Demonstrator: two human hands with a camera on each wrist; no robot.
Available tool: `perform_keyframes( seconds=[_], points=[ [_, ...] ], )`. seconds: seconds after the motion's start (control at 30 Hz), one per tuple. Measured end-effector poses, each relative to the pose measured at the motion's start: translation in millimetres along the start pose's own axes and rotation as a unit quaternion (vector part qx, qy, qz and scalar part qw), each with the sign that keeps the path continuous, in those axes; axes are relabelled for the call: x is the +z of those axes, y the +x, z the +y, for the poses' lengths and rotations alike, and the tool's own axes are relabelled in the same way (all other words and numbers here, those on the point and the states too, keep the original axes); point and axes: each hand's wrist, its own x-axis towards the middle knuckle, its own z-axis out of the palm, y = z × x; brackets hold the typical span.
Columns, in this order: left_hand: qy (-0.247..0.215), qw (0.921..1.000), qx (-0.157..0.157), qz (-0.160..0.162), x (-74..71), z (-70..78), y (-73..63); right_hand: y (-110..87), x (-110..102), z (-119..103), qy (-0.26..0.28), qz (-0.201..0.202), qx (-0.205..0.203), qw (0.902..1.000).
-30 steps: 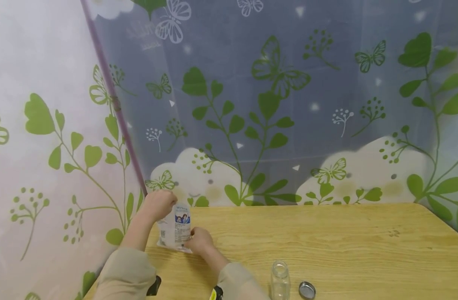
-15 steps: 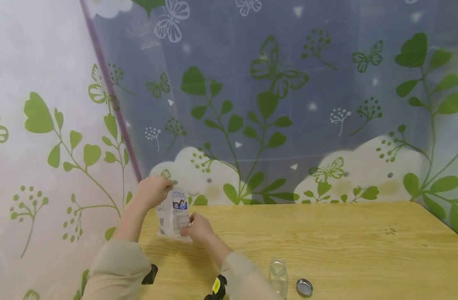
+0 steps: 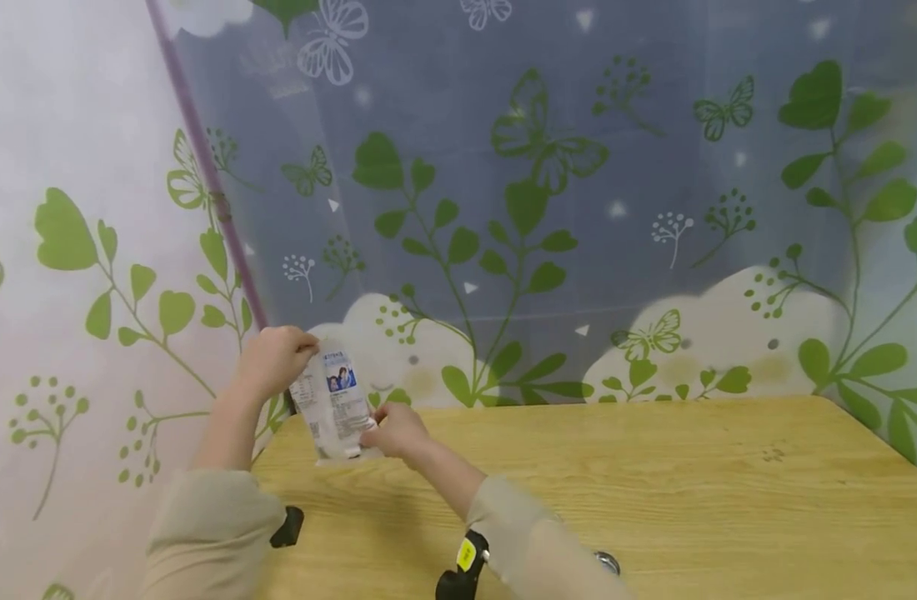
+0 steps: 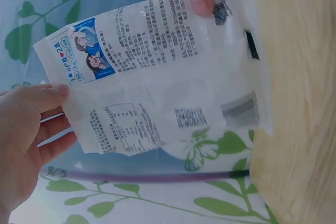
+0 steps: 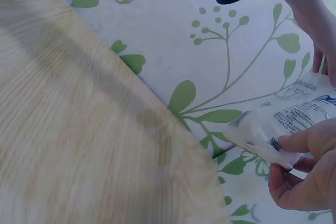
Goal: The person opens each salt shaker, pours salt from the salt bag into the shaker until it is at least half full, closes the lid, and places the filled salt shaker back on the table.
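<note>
A whitish, half-see-through plastic bag (image 3: 334,404), printed with small text and a blue picture, is held up over the far left part of the table. My left hand (image 3: 274,358) pinches its top edge between thumb and fingers. Low on the other side, my right hand (image 3: 397,432) grips the bottom corner, thumb on the printed face in the right wrist view. The left wrist view shows the bag (image 4: 152,66) stretched between both hands, looking flat and thin, with a barcode near its bottom. Its back is hidden.
The wooden table (image 3: 653,475) runs off to the right. A metal lid (image 3: 607,563) shows partly beside the right sleeve (image 3: 533,533), which covers the glass jar. Printed curtains (image 3: 428,208) hang behind and at the left, along a purple pole (image 3: 203,150).
Both hands have raised the bag off the table and shifted it a little left, its top tilting left. The right forearm has come across the glass jar, hiding it.
</note>
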Motion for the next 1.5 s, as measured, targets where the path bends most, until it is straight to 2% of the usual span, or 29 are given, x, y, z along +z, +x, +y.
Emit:
perform_keyframes(
  seconds=[0.13,0.33,0.5,0.67,0.9,1.03,1.23,1.5],
  points=[
    [-0.011,0.9999,0.001,0.007,-6.0,6.9,5.4,-6.6,-15,-8,-0.004,-0.020,-0.008,0.9997],
    [-0.019,0.9996,0.000,-0.019,-16.2,26.7,13.1,-13.8,-39,-10,-0.021,-0.032,-0.017,0.9991],
    [-0.034,0.9987,0.024,-0.028,-18.2,42.9,18.6,-17.3,-65,0,-0.017,-0.034,-0.042,0.9984],
    [-0.059,0.9969,0.033,-0.040,-17.4,60.1,22.6,-25.2,-94,12,-0.012,-0.046,-0.050,0.9976],
    [-0.084,0.9944,0.050,-0.042,-17.4,89.7,30.4,-36.5,-128,31,0.047,-0.072,-0.074,0.9935],
    [-0.088,0.9935,0.058,-0.041,-15.3,105.4,36.0,-42.5,-144,44,0.078,-0.070,-0.091,0.9904],
    [-0.077,0.9925,0.074,-0.059,-11.5,129.6,41.0,-52.6,-160,61,0.077,-0.050,-0.086,0.9920],
    [-0.134,0.9848,0.077,-0.080,4.5,158.1,46.0,-65.1,-184,84,0.101,-0.055,-0.072,0.9907]
  ],
)
